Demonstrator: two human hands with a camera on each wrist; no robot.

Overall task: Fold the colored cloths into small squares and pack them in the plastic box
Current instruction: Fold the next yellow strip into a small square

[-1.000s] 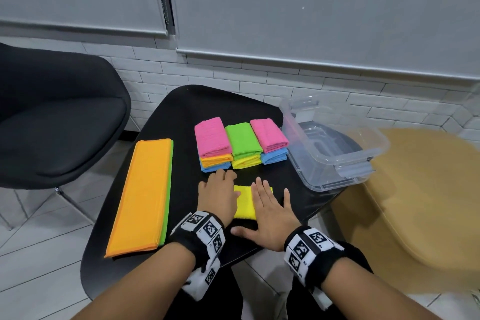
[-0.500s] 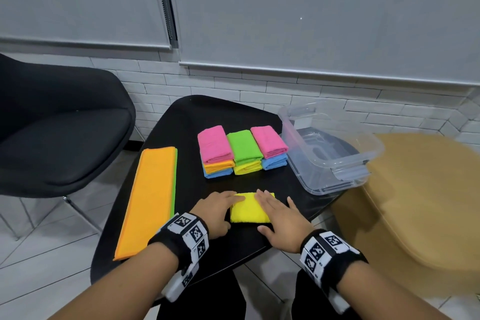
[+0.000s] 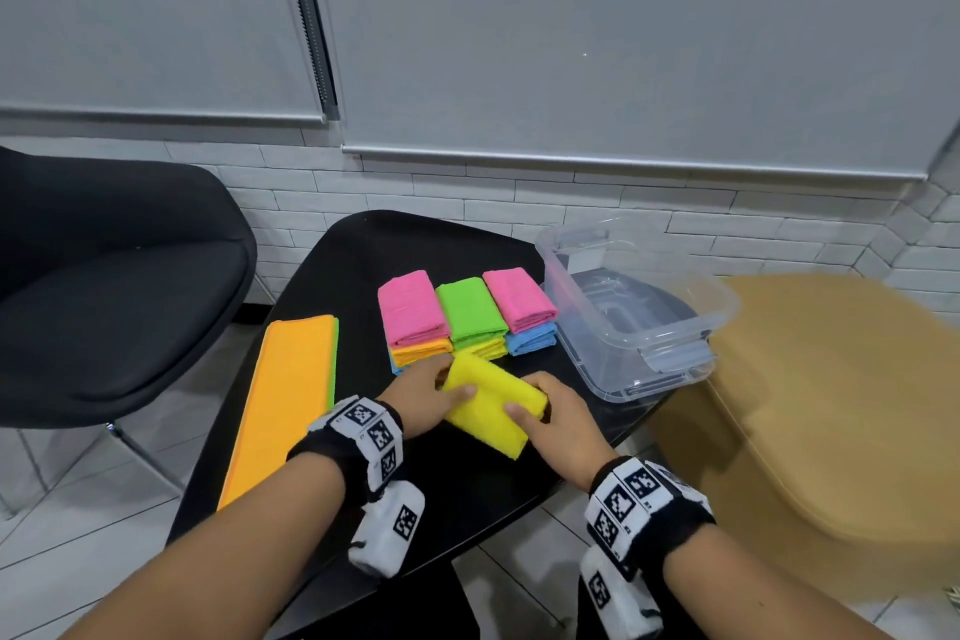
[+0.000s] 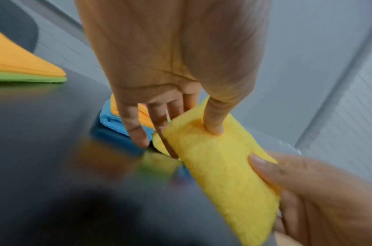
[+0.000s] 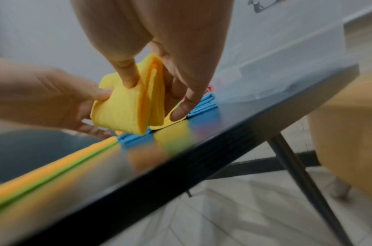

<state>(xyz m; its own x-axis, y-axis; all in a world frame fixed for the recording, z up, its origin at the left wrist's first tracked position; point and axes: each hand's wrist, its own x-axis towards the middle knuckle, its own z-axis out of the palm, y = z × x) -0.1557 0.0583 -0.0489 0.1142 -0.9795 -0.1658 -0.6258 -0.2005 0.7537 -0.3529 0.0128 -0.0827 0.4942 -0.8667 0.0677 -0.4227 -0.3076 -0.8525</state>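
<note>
Yellow cloth (image 3: 491,408), pinched between left hand (image 3: 421,398) and right hand (image 3: 558,424), is lifted off the table (image 3: 363,276), probably to join the far stacks (image 3: 465,314).

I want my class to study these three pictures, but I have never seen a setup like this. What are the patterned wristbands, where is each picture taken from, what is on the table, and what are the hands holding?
No machine here: a person works with bare hands. The bands with checkered markers carry small cameras. One picture comes from a camera on the head, looking down; the other two look along each hand from its wrist.

On the black table lie three stacks of folded cloths, pink and green on top, a long orange cloth over a green one, and a clear plastic box with no cloths in it, at the right edge.

Both hands hold one folded yellow cloth, lifted off the table. The left hand pinches one end, thumb on top; the right hand pinches the other. It probably goes on a stack or into the box next.
</note>
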